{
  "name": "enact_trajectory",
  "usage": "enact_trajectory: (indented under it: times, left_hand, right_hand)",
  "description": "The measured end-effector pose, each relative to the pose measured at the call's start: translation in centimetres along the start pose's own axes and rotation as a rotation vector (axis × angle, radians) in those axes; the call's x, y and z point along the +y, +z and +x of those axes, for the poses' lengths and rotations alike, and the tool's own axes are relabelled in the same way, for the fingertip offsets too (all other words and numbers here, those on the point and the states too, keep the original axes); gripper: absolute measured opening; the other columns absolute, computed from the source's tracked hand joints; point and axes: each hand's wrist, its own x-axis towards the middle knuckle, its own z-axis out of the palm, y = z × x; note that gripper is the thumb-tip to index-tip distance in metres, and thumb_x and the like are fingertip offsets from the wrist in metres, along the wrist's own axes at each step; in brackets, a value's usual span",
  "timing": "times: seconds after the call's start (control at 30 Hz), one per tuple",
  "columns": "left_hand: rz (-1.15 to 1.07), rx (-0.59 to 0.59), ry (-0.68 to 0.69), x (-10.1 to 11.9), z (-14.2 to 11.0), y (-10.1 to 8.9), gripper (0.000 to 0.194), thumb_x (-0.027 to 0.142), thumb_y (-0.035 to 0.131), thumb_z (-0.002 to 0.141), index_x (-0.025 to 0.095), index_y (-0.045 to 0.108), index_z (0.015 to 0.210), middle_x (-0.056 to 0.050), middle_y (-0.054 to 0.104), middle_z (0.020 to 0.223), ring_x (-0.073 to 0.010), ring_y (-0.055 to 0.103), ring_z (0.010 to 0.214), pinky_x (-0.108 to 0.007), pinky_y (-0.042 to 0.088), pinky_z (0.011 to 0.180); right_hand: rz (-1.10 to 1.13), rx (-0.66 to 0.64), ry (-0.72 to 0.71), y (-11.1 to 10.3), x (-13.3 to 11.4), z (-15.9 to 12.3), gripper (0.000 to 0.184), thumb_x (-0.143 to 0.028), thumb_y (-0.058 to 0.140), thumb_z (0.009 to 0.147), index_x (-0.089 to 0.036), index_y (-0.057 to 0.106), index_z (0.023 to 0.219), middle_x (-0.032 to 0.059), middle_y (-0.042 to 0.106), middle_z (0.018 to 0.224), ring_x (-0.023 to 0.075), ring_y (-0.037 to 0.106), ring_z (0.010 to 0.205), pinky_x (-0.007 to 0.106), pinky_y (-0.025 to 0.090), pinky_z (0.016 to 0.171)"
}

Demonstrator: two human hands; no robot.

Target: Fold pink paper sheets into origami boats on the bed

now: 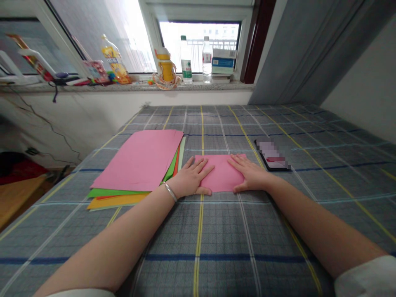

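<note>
A small folded pink paper (220, 172) lies on the grey plaid bedsheet (216, 239) in front of me. My left hand (191, 178) rests flat on its left end, fingers stretched out, a silver bangle on the wrist. My right hand (249, 173) lies flat on the paper's right end, fingers spread. Both palms press down on the sheet of paper; neither hand grips anything.
A stack of coloured paper (139, 165), pink on top with green, orange and yellow beneath, lies to the left. A phone (272, 156) sits to the right. Bottles (186, 60) and boxes stand on the windowsill (198, 86). The bed edge drops off at left.
</note>
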Motion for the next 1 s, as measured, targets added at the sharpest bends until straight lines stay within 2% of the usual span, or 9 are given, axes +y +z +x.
enact_trajectory:
  times: [0.1,0.17,0.33,0.5,0.57,0.67,0.8,0.9,1.0]
  left_hand:
    - [0.052,0.047,-0.037,0.2,-0.9,0.2,0.072,0.063,0.03,0.092,0.018,0.027,0.149,-0.019,0.029,0.152,-0.0295,0.028,0.141,-0.05,0.012,0.115]
    - [0.081,0.066,-0.065,0.3,-1.3,0.3,0.068,0.059,0.031,0.094,0.017,0.03,0.148,-0.019,0.032,0.15,-0.0298,0.03,0.14,-0.049,0.014,0.115]
    - [0.086,0.099,-0.133,0.9,-1.6,0.4,0.074,0.062,0.032,0.092,0.01,0.035,0.145,-0.022,0.036,0.148,-0.0322,0.032,0.139,-0.05,0.016,0.115]
    - [0.011,0.15,-0.208,2.5,-1.1,0.2,0.092,0.073,0.031,0.085,-0.001,0.039,0.14,-0.025,0.037,0.146,-0.0351,0.027,0.141,-0.05,0.016,0.116]
    - [-0.009,0.175,-0.183,3.1,-0.9,0.1,0.09,0.071,0.032,0.086,0.0,0.038,0.14,-0.023,0.036,0.147,-0.0336,0.026,0.141,-0.048,0.016,0.117]
    - [-0.057,0.17,-0.074,3.5,-0.7,0.0,0.078,0.063,0.033,0.091,0.006,0.032,0.145,-0.018,0.029,0.152,-0.0286,0.024,0.143,-0.043,0.019,0.116]
    - [-0.136,0.136,0.066,3.6,-0.6,-0.3,0.063,0.05,0.034,0.096,0.013,0.026,0.147,-0.014,0.03,0.153,-0.0247,0.026,0.142,-0.042,0.022,0.116]
    - [-0.177,0.163,0.155,3.7,-0.3,-0.8,0.055,0.042,0.041,0.096,0.012,0.036,0.142,-0.014,0.04,0.148,-0.0241,0.036,0.138,-0.039,0.029,0.114]
    - [-0.201,0.224,0.224,4.1,0.1,-1.2,0.036,0.033,0.044,0.096,0.013,0.052,0.125,-0.013,0.055,0.132,-0.0209,0.051,0.124,-0.034,0.041,0.106]
  right_hand:
    - [-0.003,-0.019,0.021,-0.4,-0.3,-0.3,0.113,-0.07,0.068,0.061,-0.017,0.024,0.151,0.0154,0.014,0.158,0.0324,0.01,0.145,0.049,0.015,0.117]
    - [-0.007,-0.028,0.036,-0.5,-0.5,-0.5,0.111,-0.07,0.067,0.063,-0.016,0.025,0.151,0.0158,0.014,0.157,0.0324,0.009,0.145,0.048,0.015,0.117]
    - [-0.016,0.006,0.027,-0.6,-0.9,-0.9,0.105,-0.068,0.066,0.065,-0.02,0.027,0.15,0.0142,0.017,0.157,0.0335,0.011,0.144,0.052,0.016,0.116]
    - [-0.027,0.071,-0.022,-0.7,-1.0,-1.2,0.098,-0.063,0.069,0.067,-0.017,0.036,0.147,0.016,0.024,0.155,0.0329,0.016,0.144,0.05,0.019,0.116]
    - [-0.009,0.112,-0.09,-1.0,-1.2,-1.3,0.088,-0.058,0.071,0.068,-0.021,0.044,0.142,0.0135,0.033,0.152,0.0325,0.023,0.142,0.051,0.023,0.114]
    - [0.031,0.145,-0.195,-1.5,-1.9,-1.6,0.068,-0.051,0.07,0.072,-0.024,0.055,0.133,0.0104,0.049,0.142,0.0298,0.04,0.134,0.048,0.032,0.111]
    - [0.06,0.155,-0.264,-1.8,-2.9,-2.1,0.051,-0.044,0.063,0.082,-0.022,0.06,0.127,0.0105,0.056,0.136,0.0252,0.051,0.124,0.042,0.04,0.105]
    - [0.062,0.171,-0.305,-2.2,-3.6,-2.4,0.041,-0.036,0.062,0.082,-0.021,0.064,0.12,0.0099,0.061,0.129,0.0242,0.055,0.119,0.04,0.043,0.102]
    - [0.065,0.181,-0.328,-2.6,-4.2,-2.5,0.029,-0.03,0.061,0.08,-0.022,0.068,0.108,0.0069,0.067,0.118,0.0219,0.061,0.108,0.037,0.046,0.094]
